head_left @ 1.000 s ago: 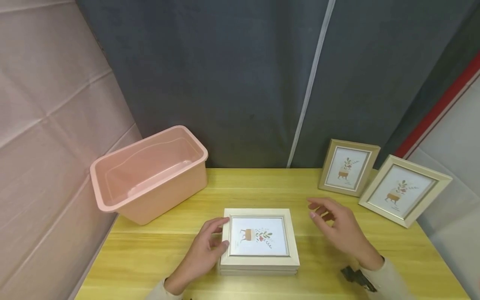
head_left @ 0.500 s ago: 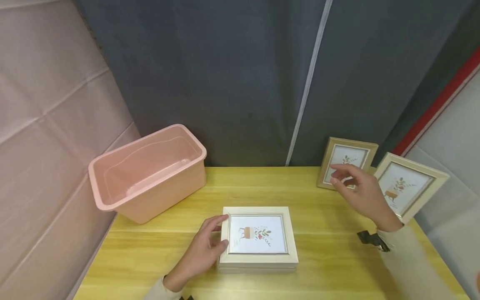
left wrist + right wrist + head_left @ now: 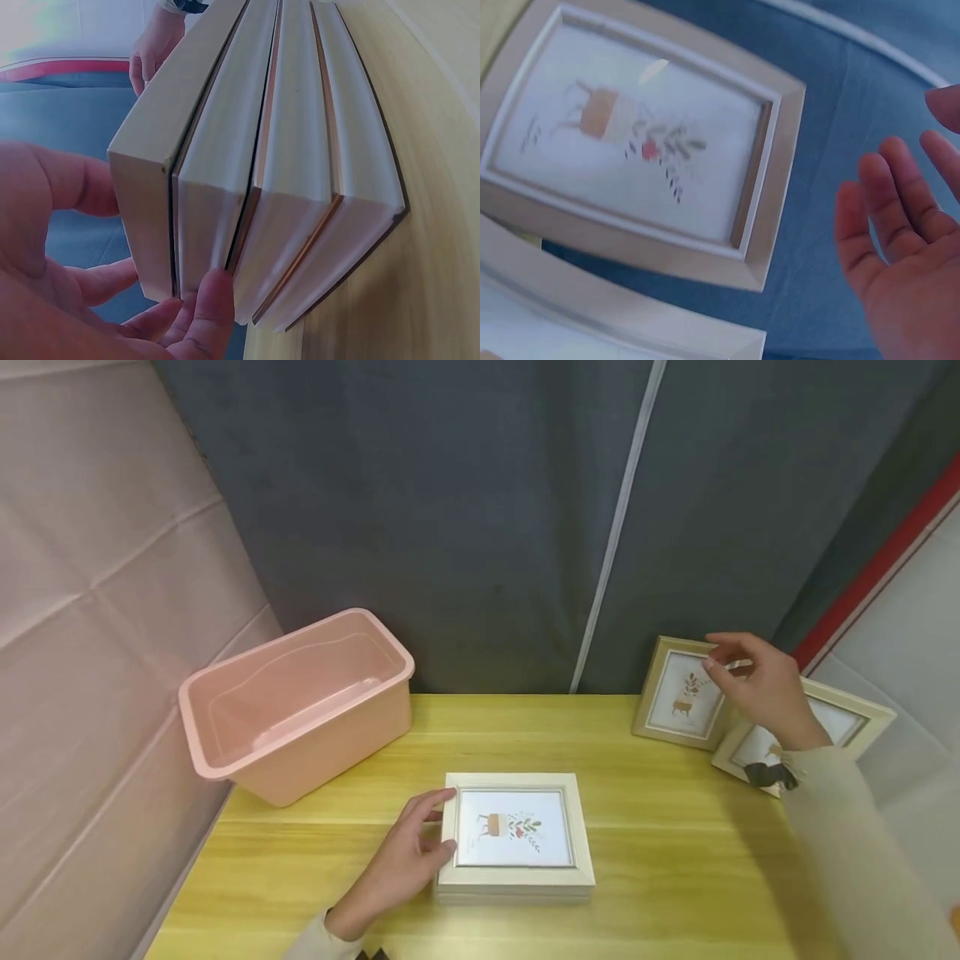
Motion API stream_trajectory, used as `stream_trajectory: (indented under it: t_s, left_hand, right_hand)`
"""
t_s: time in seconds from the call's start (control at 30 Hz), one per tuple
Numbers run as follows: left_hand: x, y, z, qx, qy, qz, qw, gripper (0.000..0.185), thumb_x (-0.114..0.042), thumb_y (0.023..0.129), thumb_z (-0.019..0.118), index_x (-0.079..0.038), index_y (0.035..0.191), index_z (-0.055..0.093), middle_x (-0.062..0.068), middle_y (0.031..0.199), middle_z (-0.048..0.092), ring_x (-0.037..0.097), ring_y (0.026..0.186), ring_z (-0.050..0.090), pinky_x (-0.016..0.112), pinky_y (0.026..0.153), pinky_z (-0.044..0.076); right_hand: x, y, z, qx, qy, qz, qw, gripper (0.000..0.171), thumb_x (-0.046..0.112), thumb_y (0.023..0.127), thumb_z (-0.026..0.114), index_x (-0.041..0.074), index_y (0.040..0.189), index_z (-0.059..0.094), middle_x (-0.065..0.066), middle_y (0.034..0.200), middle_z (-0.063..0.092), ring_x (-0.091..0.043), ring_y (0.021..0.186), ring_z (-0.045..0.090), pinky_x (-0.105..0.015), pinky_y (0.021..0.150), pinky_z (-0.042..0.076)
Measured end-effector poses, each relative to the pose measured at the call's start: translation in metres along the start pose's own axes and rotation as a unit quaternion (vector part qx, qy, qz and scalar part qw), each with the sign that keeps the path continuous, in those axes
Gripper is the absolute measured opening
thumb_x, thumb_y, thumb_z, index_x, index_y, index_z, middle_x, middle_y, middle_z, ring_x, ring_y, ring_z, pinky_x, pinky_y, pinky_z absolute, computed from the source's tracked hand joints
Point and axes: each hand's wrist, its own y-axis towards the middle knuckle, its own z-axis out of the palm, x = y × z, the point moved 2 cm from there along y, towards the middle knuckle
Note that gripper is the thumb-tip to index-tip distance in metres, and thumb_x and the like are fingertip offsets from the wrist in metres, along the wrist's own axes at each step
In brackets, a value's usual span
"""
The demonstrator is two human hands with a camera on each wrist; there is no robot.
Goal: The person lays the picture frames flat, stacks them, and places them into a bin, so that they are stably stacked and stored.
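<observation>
Picture frames lie stacked (image 3: 516, 837) at the tabletop's (image 3: 660, 860) near centre, the left hand (image 3: 401, 864) resting relaxed fingers against their 9 o'clock edge. At 2 o'clock the right hand (image 3: 757, 685), open, reaches the top of a standing frame (image 3: 678, 697); another frame (image 3: 840, 727) leans beside it. A pink bin (image 3: 300, 702) sits at 10 o'clock.

Place: a staged recording booth, not a lived-in room
Backdrop: dark grey fabric curtain (image 3: 480, 510) with a white seam, pink padded panel (image 3: 97, 577) on the left
Surface: small yellow wood-grain surface (image 3: 675, 860)
Props: pink plastic bin (image 3: 300, 702), identical picture frames (image 3: 678, 697) with the same plant print
</observation>
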Motion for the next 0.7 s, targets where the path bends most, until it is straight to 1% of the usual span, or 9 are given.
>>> stream_trajectory:
  t_s: [0.17,0.3,0.37,0.43,0.5,0.57,0.63,0.67,0.7]
  left_hand:
    - [0.001,0.000,0.001,0.010,-0.006,0.001,0.9999,0.072,-0.007,0.095,0.072,-0.024,0.160,0.045,0.005,0.161,0.043,0.029,0.135,0.052,0.022,0.093,0.057]
    - [0.002,0.000,0.002,0.013,-0.005,0.005,0.9999,0.071,-0.009,0.096,0.072,-0.024,0.160,0.044,0.007,0.161,0.042,0.030,0.135,0.051,0.022,0.093,0.057]
    - [0.002,0.000,0.001,0.015,-0.003,0.006,0.9999,0.071,-0.009,0.096,0.072,-0.024,0.160,0.044,0.007,0.162,0.041,0.030,0.136,0.051,0.022,0.093,0.057]
    - [0.002,0.001,0.001,0.014,0.002,0.009,0.9999,0.071,-0.010,0.097,0.072,-0.024,0.160,0.044,0.008,0.162,0.041,0.031,0.136,0.051,0.022,0.093,0.057]
    - [0.003,0.001,0.000,0.016,0.005,0.009,0.9998,0.071,-0.010,0.097,0.072,-0.024,0.161,0.043,0.007,0.162,0.041,0.031,0.135,0.052,0.022,0.093,0.057]
    - [0.003,0.001,0.000,0.017,0.006,0.010,0.9998,0.072,-0.010,0.097,0.072,-0.024,0.161,0.043,0.007,0.162,0.041,0.030,0.135,0.052,0.022,0.093,0.057]
    - [0.003,0.001,0.000,0.020,0.004,0.009,0.9998,0.072,-0.010,0.097,0.072,-0.024,0.161,0.043,0.007,0.162,0.040,0.030,0.135,0.051,0.022,0.093,0.057]
    - [0.003,0.001,0.000,0.022,0.003,0.007,0.9997,0.072,-0.010,0.097,0.072,-0.024,0.161,0.043,0.007,0.163,0.040,0.030,0.136,0.051,0.022,0.093,0.057]
    - [0.003,0.001,0.000,0.023,0.003,0.008,0.9997,0.072,-0.010,0.097,0.072,-0.024,0.161,0.043,0.008,0.163,0.040,0.030,0.136,0.050,0.022,0.093,0.057]
  right_hand:
    - [-0.014,0.015,-0.007,0.010,-0.010,0.027,1.000,0.044,0.026,0.101,0.072,0.011,0.142,0.066,0.004,0.110,0.065,0.014,0.095,0.055,0.001,0.082,0.041]
    - [-0.026,0.025,-0.011,0.032,-0.039,0.058,0.997,0.049,0.033,0.101,0.072,0.012,0.144,0.064,-0.011,0.121,0.064,0.019,0.091,0.050,-0.002,0.076,0.039]
    - [-0.032,0.029,-0.011,0.044,-0.050,0.070,0.995,0.052,0.035,0.101,0.072,0.011,0.146,0.062,-0.016,0.127,0.062,0.020,0.090,0.048,-0.002,0.073,0.038]
    - [-0.037,0.033,-0.011,0.057,-0.061,0.073,0.994,0.054,0.036,0.101,0.071,0.010,0.147,0.060,-0.018,0.132,0.060,0.015,0.093,0.049,-0.005,0.074,0.038]
    - [-0.040,0.037,-0.010,0.069,-0.067,0.071,0.993,0.055,0.036,0.102,0.070,0.008,0.148,0.059,-0.020,0.136,0.058,0.000,0.100,0.058,-0.015,0.079,0.044]
    - [-0.042,0.041,-0.009,0.088,-0.072,0.070,0.991,0.057,0.037,0.102,0.070,0.007,0.149,0.058,-0.024,0.141,0.056,-0.023,0.111,0.061,-0.034,0.090,0.050]
    - [-0.044,0.044,-0.008,0.113,-0.074,0.076,0.988,0.059,0.039,0.102,0.068,0.006,0.150,0.056,-0.028,0.147,0.051,-0.046,0.124,0.055,-0.057,0.096,0.048]
    - [-0.045,0.046,-0.007,0.126,-0.073,0.082,0.986,0.061,0.039,0.103,0.068,0.006,0.152,0.054,-0.029,0.151,0.048,-0.052,0.131,0.050,-0.067,0.100,0.044]
    - [-0.046,0.047,-0.007,0.139,-0.075,0.086,0.984,0.063,0.040,0.103,0.068,0.006,0.153,0.053,-0.031,0.154,0.045,-0.056,0.136,0.044,-0.074,0.103,0.039]
